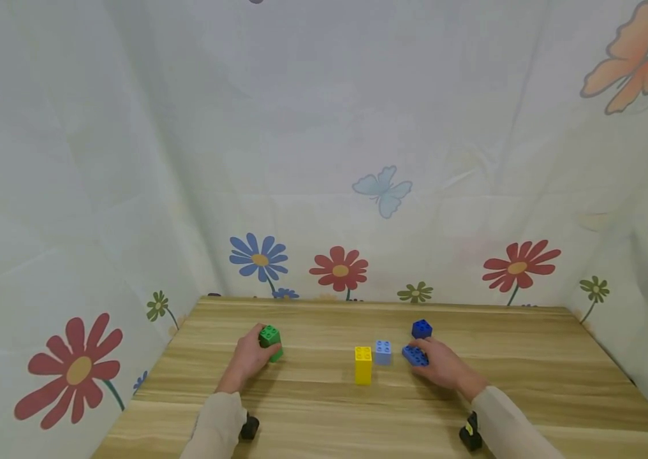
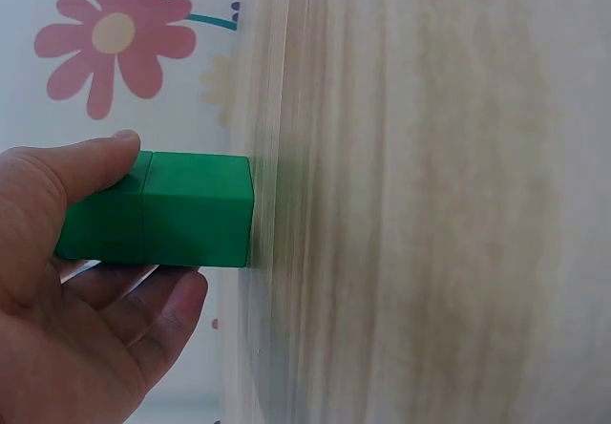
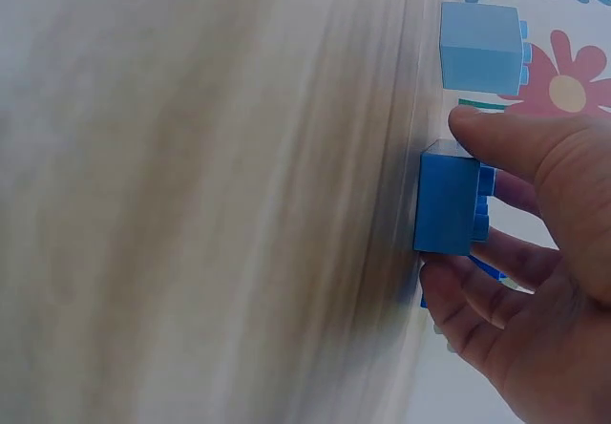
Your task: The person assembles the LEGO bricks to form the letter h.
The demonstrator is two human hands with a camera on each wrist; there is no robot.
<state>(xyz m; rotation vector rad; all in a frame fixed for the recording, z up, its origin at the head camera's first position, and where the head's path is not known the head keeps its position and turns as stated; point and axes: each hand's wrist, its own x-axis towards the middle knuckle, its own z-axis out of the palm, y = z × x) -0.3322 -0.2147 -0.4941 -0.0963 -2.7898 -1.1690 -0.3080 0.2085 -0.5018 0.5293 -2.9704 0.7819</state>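
Observation:
My left hand (image 1: 249,356) grips a stack of two green toy bricks (image 1: 272,344) standing on the table, thumb on one side and fingers on the other. In the left wrist view a seam runs across the green stack (image 2: 196,209). At the right, my right hand (image 1: 443,364) holds a flat-lying medium-blue brick (image 1: 415,356) between thumb and fingers. The right wrist view shows this blue brick (image 3: 447,202) resting on the tabletop, studs toward the palm. Just behind it is a dark blue brick (image 1: 421,329), mostly hidden by fingers in the right wrist view.
A light blue brick (image 1: 382,352) sits left of my right hand. Nearer to me stands a tall yellow brick stack (image 1: 363,366). Everything is on a wood-grain table (image 1: 312,414), with a flower-and-butterfly printed curtain (image 1: 312,127) around its back and sides.

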